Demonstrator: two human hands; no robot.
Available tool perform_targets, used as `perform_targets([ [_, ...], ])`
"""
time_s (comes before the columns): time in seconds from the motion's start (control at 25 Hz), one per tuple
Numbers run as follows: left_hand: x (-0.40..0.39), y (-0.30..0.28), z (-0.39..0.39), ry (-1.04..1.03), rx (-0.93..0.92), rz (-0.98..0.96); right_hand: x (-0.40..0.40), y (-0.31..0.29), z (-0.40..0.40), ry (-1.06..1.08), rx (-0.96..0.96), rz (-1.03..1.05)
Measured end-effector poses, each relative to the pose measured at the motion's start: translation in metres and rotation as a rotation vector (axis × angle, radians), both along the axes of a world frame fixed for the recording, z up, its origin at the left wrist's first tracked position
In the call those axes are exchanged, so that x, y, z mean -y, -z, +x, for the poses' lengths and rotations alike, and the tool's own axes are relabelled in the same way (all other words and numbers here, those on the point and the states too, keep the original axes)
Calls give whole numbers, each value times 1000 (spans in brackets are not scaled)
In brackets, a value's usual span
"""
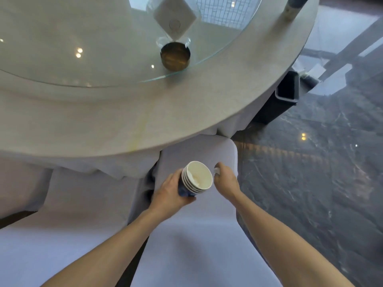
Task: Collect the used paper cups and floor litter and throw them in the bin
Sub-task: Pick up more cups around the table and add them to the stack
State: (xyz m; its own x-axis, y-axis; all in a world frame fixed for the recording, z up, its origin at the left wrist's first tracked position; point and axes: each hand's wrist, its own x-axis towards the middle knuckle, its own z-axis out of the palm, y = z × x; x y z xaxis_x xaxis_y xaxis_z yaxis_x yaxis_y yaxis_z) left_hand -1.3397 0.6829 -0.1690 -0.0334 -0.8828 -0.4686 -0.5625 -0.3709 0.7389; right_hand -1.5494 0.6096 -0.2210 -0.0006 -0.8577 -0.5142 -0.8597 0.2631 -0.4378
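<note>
We hold the cup stack [196, 179] firmly in our left hand [172, 193]; our right hand [224, 179] pinches something small and white, so we carry both level to the bin [287, 94].

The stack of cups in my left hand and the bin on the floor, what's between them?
In the head view, a white covered chair back and the draped table edge.

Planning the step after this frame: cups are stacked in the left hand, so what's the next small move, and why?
Probably carry the stack of paper cups, held in the left hand, toward the dark bin beside the table. The right hand pinches something small and white, likely litter.
</note>
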Motion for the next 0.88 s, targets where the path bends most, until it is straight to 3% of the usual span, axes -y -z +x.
perform_targets([
  [0.12,-3,-48,-10,34,-23,-51,3,-76,4,169,111,-69],
  [0.32,-4,-111,-27,84,-35,-169,-5,-197,-7,329,530,-157],
  [0.4,-4,-129,-34,113,-25,-209,-11,-231,-21,360,601,-212],
  [0.64,-30,-172,-88,49,4,-302,-48,-308,-82,227,577,-400],
  [0.88,-97,-188,-196,-37,-18,-302,-118,-308,-162,-14,447,-367],
])
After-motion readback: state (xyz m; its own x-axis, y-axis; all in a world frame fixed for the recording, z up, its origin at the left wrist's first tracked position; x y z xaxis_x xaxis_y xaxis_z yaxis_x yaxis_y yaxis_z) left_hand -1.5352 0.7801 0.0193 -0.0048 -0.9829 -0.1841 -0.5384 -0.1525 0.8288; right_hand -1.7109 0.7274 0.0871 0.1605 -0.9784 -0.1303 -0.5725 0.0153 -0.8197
